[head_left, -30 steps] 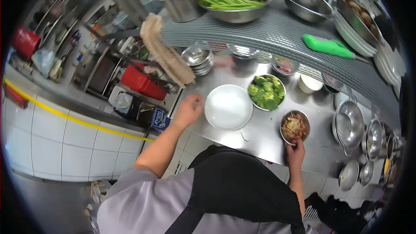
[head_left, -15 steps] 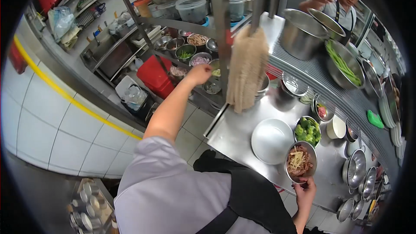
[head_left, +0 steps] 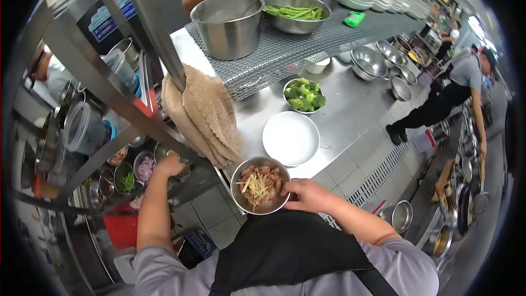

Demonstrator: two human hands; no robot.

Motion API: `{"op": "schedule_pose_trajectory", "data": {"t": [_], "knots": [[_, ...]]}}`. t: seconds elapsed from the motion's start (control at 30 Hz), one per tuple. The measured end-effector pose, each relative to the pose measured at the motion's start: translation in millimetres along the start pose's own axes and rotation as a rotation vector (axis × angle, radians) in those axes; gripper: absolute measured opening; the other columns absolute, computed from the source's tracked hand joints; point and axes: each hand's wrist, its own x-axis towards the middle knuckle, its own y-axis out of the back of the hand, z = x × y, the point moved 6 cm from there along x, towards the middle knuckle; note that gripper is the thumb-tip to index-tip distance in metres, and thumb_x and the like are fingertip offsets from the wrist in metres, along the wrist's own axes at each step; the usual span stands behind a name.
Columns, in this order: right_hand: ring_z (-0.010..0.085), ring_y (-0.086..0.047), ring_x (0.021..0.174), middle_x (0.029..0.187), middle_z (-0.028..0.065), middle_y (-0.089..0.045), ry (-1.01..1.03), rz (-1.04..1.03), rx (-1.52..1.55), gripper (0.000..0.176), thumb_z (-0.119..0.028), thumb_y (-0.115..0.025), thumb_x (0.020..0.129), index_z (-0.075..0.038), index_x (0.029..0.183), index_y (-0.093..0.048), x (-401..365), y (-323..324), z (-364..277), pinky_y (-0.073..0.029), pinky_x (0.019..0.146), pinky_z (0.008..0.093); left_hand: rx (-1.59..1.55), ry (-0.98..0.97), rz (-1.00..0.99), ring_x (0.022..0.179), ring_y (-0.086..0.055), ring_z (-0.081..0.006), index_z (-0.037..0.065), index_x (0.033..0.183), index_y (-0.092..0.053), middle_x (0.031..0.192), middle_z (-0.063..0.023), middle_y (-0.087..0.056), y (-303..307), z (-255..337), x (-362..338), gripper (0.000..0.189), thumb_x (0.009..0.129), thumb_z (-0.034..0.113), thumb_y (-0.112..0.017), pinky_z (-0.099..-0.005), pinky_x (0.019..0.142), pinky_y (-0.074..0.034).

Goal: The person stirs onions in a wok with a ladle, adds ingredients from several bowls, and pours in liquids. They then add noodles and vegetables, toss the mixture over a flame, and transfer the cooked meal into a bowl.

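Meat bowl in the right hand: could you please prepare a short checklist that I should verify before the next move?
1. Meat bowl gripped: ok, the right hand holds its rim.
2. Meat and pale shreds inside the bowl: ok.
3. White dish empty on the counter: ok.
4. Left hand empty: cannot tell, its fingertips are unclear near the purple slices.
5. Towel clear of the meat bowl: cannot tell, they appear very close in this view.
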Motion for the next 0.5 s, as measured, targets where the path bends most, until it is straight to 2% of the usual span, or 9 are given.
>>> {"op": "schedule_pose_trajectory", "data": {"t": [0.1,0.17,0.2,0.27,0.3,0.37,0.5], "knots": [[0.0244,-0.062,0.072,0.08,0.011,-0.06,-0.021,-0.014,0.018,0.027,-0.019,-0.073,0.075,-0.007,0.095,-0.06,-1,-14,1,-0.05,0.065,0.036,-0.023,-0.052,-0.093,0.106,-0.058,-0.0378,-0.001,0.113,-0.059,0.114,-0.0253,-0.059,-3,0,5,0.053,0.074,0.034,-0.066,-0.0405,0.093,-0.045],[0.0253,-0.062,0.073,0.08,0.0111,-0.06,-0.029,-0.021,-0.005,0.027,-0.02,-0.072,0.075,-0.007,0.095,-0.06,-2,-21,2,-0.05,0.065,0.0369,-0.004,-0.102,0.055,0.103,-0.058,-0.0381,0.0,0.109,-0.061,0.108,-0.0237,-0.062,-1,-3,3,0.051,0.076,0.039,-0.065,-0.0423,0.09,-0.046],[0.0262,-0.062,0.074,0.08,0.0112,-0.06,-0.028,-0.029,-0.031,0.027,-0.021,-0.072,0.076,-0.007,0.096,-0.06,-2,-24,3,-0.05,0.066,0.0379,0.001,-0.096,0.053,0.103,-0.058,-0.0381,0.0,0.109,-0.061,0.108,-0.0237,-0.062,-2,0,-3,0.051,0.076,0.039,-0.065,-0.0423,0.09,-0.046],[0.0269,-0.062,0.074,0.079,0.0113,-0.06,-0.024,-0.043,-0.007,0.027,-0.022,-0.071,0.077,-0.007,0.096,-0.059,-4,-34,9,-0.049,0.066,0.0385,-0.021,-0.196,0.405,0.095,-0.06,-0.0388,0.002,0.1,-0.063,0.097,-0.0213,-0.064,20,18,-30,0.046,0.079,0.042,-0.065,-0.0448,0.083,-0.047],[0.0275,-0.061,0.075,0.079,0.0114,-0.06,-0.022,-0.054,0.004,0.027,-0.023,-0.071,0.078,-0.008,0.097,-0.059,-2,-35,12,-0.049,0.067,0.0391,-0.014,-0.179,0.411,0.095,-0.06,-0.0388,0.002,0.1,-0.063,0.097,-0.0213,-0.064,18,16,-32,0.046,0.079,0.042,-0.065,-0.0448,0.083,-0.047],[0.0277,-0.061,0.075,0.079,0.0114,-0.059,0.029,-0.081,-0.012,0.026,-0.024,-0.07,0.078,-0.008,0.096,-0.059,5,-36,17,-0.049,0.067,0.0394,-0.166,-0.209,0.581,0.087,-0.059,-0.0394,0.003,0.09,-0.061,0.089,-0.0196,-0.062,17,6,-34,0.041,0.08,0.043,-0.064,-0.0458,0.075,-0.047],[0.0265,-0.062,0.073,0.079,0.0109,-0.06,0.087,-0.15,0.038,0.025,-0.024,-0.071,0.078,-0.007,0.09,-0.057,15,-60,18,-0.049,0.065,0.0379,-0.071,-0.25,0.665,0.083,-0.059,-0.0387,0.004,0.083,-0.057,0.084,-0.0173,-0.061,8,5,-30,0.034,0.085,0.037,-0.059,-0.0468,0.07,-0.046]]}}
